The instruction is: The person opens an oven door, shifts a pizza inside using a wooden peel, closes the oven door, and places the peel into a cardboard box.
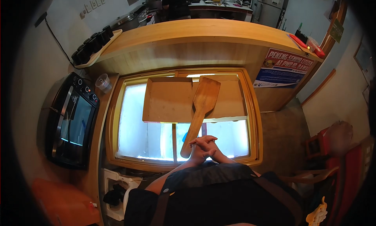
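My left hand [200,154] and my right hand [206,140] are crossed, one over the other, close to my body. Their visible fingers look loosely stretched, and I see nothing held. Just beyond them is the handle end of a large wooden paddle [205,95]. Its broad blade points away from me and lies over an open, shallow cardboard box [167,100]. Under the box is a brightly lit glass-topped case [145,141] in a wooden frame. The hands' overlap hides part of their fingers.
A black countertop oven [72,122] and a clear plastic cup [103,83] stand left. Ahead, a raised wooden counter [172,34] carries black cups on a tray [94,59]. Right are a printed sign [282,68] and red chair [346,167]. A person [176,4] stands beyond the counter.
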Motion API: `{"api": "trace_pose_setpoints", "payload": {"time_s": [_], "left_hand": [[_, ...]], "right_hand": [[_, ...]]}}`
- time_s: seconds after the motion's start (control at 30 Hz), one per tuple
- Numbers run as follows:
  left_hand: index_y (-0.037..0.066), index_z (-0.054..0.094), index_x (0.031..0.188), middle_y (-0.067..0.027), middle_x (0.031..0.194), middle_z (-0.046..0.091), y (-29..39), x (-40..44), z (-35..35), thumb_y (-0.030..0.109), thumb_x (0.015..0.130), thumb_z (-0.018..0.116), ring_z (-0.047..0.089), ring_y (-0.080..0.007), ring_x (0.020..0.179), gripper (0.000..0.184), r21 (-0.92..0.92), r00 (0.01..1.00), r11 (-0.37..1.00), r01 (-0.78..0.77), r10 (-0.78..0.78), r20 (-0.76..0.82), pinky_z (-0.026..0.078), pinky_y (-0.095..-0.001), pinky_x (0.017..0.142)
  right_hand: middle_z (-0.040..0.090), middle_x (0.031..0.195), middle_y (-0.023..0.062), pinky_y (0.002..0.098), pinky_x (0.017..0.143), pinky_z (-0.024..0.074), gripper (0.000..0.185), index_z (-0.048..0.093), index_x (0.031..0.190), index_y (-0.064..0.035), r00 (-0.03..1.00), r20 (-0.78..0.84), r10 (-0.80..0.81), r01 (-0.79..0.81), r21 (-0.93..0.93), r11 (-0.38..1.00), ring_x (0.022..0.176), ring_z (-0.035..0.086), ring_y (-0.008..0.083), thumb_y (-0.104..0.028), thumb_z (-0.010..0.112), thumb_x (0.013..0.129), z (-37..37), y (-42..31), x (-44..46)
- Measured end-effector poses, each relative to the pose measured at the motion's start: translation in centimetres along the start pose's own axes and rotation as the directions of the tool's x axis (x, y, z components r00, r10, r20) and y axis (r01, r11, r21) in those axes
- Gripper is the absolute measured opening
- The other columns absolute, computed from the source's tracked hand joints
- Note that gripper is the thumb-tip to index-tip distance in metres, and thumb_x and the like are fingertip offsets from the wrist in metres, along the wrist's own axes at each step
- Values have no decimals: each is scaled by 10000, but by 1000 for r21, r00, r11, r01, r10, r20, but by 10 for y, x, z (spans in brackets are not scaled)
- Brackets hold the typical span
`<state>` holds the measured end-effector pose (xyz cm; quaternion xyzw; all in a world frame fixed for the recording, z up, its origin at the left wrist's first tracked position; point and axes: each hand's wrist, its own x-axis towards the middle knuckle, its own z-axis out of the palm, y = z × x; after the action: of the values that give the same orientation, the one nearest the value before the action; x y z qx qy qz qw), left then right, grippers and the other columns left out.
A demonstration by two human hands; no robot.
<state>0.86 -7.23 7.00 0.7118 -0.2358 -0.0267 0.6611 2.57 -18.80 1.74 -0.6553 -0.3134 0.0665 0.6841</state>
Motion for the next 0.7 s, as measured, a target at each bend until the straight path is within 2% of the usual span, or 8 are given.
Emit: {"api": "trace_pose_setpoints", "payload": {"time_s": [0.13,0.17,0.23,0.33,0.5,0.57,0.63,0.7], "left_hand": [[6,621,1013,-112,1008,591,0,0,3,514,658,690,544,-225,967,624,-27,999,999,-27,26,-37,410,-340,858],[13,618,1019,-111,1015,588,0,0,3,496,650,689,540,-226,973,612,-29,999,999,-17,16,-29,406,-340,867],[26,612,1030,-110,1028,582,-1,-1,2,459,634,689,532,-229,984,592,-33,1000,999,3,-3,-13,399,-340,886],[28,613,1029,-110,1029,583,-2,-1,2,449,633,687,532,-228,984,583,-60,1000,998,17,-18,-13,399,-340,886],[32,616,1030,-105,1021,582,-3,-1,1,429,632,686,530,-224,977,566,-44,1000,999,26,-27,-5,399,-341,881],[37,617,1031,-102,1018,581,-3,-2,1,428,632,688,529,-222,972,563,-47,1000,999,26,-26,-11,400,-343,877],[43,619,1033,-98,1017,580,0,-2,1,436,632,693,529,-221,968,566,-47,1000,999,22,-22,-12,401,-344,873],[49,624,1030,-96,1018,583,-2,-2,2,460,628,700,531,-221,969,580,-49,999,999,24,-25,-20,402,-345,873]], "right_hand": [[609,1018,104,365,819,460,362,609,1081,-37,991,-134,-27,-20,-338,941,970,572,238,-249,646,790,10,69,-11],[574,951,65,323,752,441,295,602,1013,-34,971,-223,90,-122,-135,983,891,538,187,-261,620,825,16,46,-4],[505,817,-14,238,617,405,260,590,875,-27,879,-315,357,-267,296,917,734,470,85,-285,568,896,25,1,4],[613,989,95,337,777,476,284,628,1043,-26,959,-204,196,-154,206,966,936,585,217,-241,593,862,17,58,-6],[613,970,98,324,768,480,263,643,1005,-17,925,-372,77,-46,91,995,919,590,203,-242,558,899,32,69,-12],[574,907,63,296,714,454,252,628,963,-21,928,-339,157,-101,177,979,848,547,165,-255,565,895,28,51,-5],[492,796,-14,235,608,398,257,595,884,-30,898,-212,385,-270,426,864,715,459,91,-286,572,892,20,10,4],[508,799,0,238,615,414,268,600,894,-26,869,-222,443,-323,423,846,729,481,100,-292,563,897,23,-16,6]]}}
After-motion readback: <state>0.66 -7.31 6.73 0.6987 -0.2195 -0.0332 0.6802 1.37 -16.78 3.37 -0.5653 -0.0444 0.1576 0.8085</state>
